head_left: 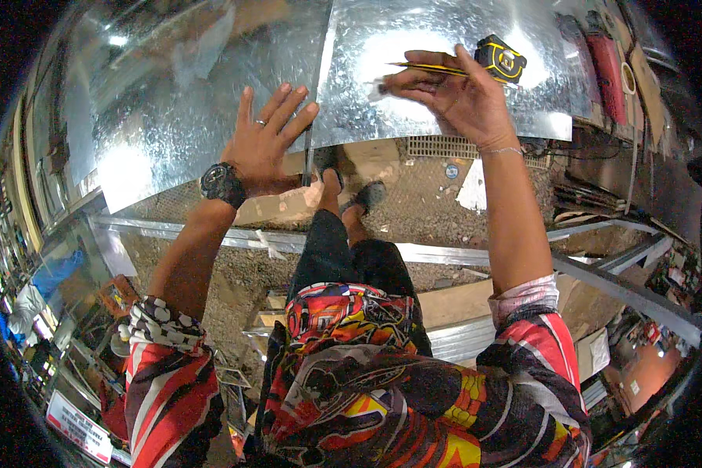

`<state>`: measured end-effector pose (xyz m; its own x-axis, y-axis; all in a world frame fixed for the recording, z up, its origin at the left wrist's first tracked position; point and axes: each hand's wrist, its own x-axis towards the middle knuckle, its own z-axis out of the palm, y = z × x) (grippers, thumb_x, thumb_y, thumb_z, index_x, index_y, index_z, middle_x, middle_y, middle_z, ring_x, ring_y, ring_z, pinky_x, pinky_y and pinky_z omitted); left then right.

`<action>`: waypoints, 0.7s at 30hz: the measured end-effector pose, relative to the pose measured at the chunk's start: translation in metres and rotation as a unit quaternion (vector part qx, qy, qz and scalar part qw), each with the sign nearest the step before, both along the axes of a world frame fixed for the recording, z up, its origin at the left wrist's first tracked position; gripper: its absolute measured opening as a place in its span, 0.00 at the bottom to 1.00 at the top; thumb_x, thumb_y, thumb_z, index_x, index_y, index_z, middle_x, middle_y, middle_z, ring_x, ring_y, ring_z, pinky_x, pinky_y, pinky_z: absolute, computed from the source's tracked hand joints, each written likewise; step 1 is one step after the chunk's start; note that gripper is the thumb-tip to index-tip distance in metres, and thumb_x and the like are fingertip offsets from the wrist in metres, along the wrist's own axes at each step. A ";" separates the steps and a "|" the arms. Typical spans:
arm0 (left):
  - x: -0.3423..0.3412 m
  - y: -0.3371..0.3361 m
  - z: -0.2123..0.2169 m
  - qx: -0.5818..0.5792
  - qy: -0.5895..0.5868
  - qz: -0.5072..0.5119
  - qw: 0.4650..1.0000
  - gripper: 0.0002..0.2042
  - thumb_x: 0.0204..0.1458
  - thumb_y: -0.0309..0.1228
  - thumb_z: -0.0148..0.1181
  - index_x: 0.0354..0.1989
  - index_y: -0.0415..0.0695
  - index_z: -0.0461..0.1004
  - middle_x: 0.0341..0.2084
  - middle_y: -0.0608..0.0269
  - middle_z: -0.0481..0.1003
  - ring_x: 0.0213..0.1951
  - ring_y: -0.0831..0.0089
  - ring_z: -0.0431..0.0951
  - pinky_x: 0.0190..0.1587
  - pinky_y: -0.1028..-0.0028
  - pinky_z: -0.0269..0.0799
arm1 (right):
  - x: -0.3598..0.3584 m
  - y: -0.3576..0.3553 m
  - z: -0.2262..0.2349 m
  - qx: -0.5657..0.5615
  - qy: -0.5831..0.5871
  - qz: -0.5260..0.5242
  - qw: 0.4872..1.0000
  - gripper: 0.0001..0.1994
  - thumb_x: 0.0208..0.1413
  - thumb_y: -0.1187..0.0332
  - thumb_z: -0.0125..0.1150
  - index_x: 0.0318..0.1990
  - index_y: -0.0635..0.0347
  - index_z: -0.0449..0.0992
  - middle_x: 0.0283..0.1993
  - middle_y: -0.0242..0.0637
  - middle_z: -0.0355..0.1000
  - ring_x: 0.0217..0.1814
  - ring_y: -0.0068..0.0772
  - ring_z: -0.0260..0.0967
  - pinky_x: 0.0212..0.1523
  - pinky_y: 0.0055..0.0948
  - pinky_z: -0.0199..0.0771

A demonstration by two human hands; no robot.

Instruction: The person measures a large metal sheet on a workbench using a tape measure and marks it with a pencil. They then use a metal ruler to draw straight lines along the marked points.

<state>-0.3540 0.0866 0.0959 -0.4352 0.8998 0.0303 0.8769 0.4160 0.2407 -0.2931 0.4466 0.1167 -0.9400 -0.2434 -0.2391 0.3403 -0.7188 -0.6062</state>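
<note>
My left hand [269, 140] lies with fingers spread on a shiny galvanized metal sheet [187, 93], close to its near edge. Its fingertips reach toward the seam where a second metal sheet [366, 117] begins, and the thumb points right, below the edge. Over that second sheet is my right hand [464, 97], its fingers bent around the thin yellow blade of a tape measure [501, 60]. The black and yellow case sits just beyond the thumb. Something small and pale shows at the fingertips, too blurred to name.
A silvery metal bar [444, 255] crosses in front of my legs, joining a grey metal frame [632, 300] at right. A floor grate [444, 147] shows below the sheet's edge. A red cylinder-like object [605, 78] stands at far right. Tools and clutter line the left side.
</note>
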 end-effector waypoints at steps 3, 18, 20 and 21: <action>0.003 0.002 0.004 0.001 -0.010 0.010 1.000 0.59 0.30 0.60 0.78 0.76 0.56 0.55 0.77 0.57 0.52 0.77 0.54 0.51 0.72 0.29 0.38 | -0.014 -0.008 -0.011 -0.023 -0.018 0.021 0.999 0.34 0.73 0.47 0.41 0.61 0.80 0.70 0.60 0.68 0.71 0.67 0.66 0.67 0.72 0.57 0.62; 0.007 -0.003 -0.005 -0.020 0.011 0.013 1.000 0.52 0.33 0.57 0.76 0.71 0.55 0.62 0.75 0.55 0.56 0.77 0.54 0.51 0.72 0.29 0.42 | -0.026 -0.013 -0.010 -0.133 -0.094 -0.022 0.986 0.41 0.70 0.36 0.38 0.73 0.66 0.58 0.73 0.66 0.58 0.75 0.64 0.58 0.74 0.61 0.60; 0.008 0.000 0.001 0.018 -0.011 0.015 1.000 0.51 0.33 0.56 0.76 0.71 0.56 0.62 0.75 0.54 0.55 0.77 0.54 0.50 0.72 0.29 0.39 | -0.028 -0.010 -0.013 -0.133 -0.097 -0.014 0.986 0.41 0.69 0.36 0.37 0.74 0.65 0.58 0.73 0.65 0.58 0.75 0.64 0.57 0.73 0.61 0.60; 0.009 0.001 0.003 0.037 -0.022 0.016 0.999 0.51 0.34 0.56 0.76 0.71 0.56 0.62 0.75 0.54 0.55 0.77 0.55 0.50 0.72 0.29 0.38 | -0.027 -0.009 -0.015 -0.138 -0.095 -0.016 0.986 0.42 0.69 0.35 0.37 0.74 0.65 0.58 0.73 0.65 0.58 0.75 0.64 0.57 0.73 0.61 0.60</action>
<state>-0.3453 0.0877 0.0986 -0.4665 0.8812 0.0762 0.8511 0.4238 0.3097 -0.3202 0.4373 0.1022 -0.8927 -0.2953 -0.3406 0.4038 -0.8595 -0.3133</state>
